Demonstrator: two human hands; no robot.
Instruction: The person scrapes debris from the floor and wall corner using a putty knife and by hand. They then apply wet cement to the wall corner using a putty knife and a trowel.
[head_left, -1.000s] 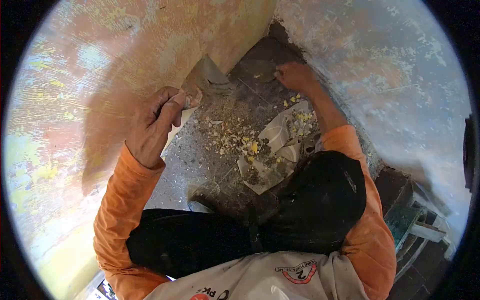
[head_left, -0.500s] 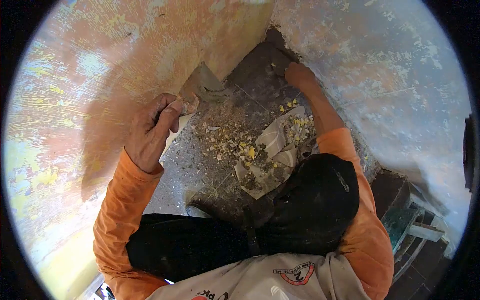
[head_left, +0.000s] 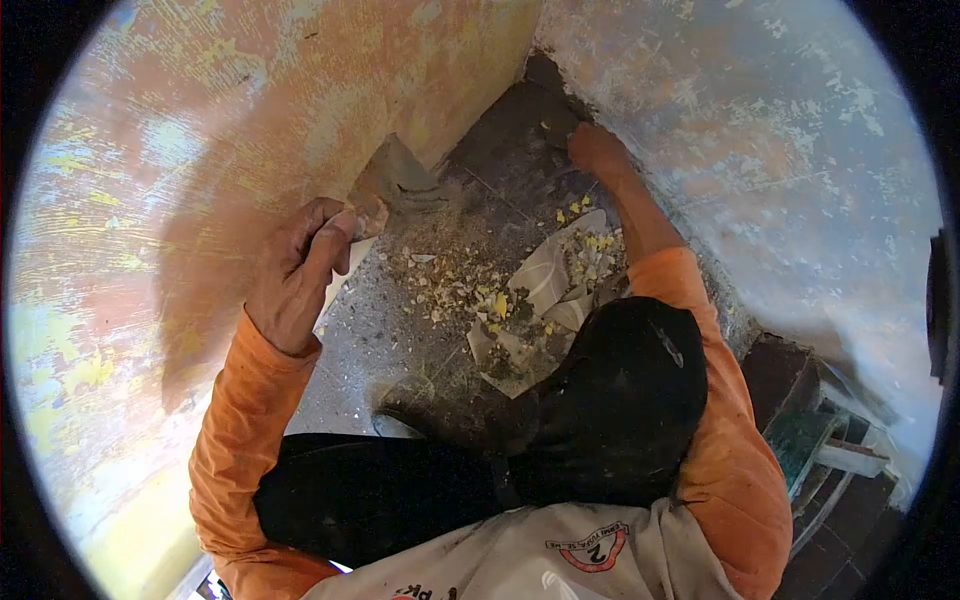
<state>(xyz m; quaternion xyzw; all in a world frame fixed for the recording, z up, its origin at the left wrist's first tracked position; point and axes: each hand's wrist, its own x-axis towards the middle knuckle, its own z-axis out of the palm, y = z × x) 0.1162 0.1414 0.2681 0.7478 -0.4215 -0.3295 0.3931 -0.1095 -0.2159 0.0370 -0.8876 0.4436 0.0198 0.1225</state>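
- Hazard: your scraper (head_left: 392,182) meets the left wall (head_left: 200,150) at a slant, low down near the far corner of the floor (head_left: 390,335). A blade that snags on a paint ridge could skid downward and jar your wrist.
- Hazard: paint flakes (head_left: 465,290) and crumpled paper (head_left: 548,272) litter mid-floor; a foot set there could slide.
- Your left hand (head_left: 295,270) is wrapped tight round the scraper's handle.
- Your right hand (head_left: 597,150) presses into the far corner at the foot of the right wall (head_left: 750,150). Its fingers are hidden, so you cannot tell whether they are curled or flat.
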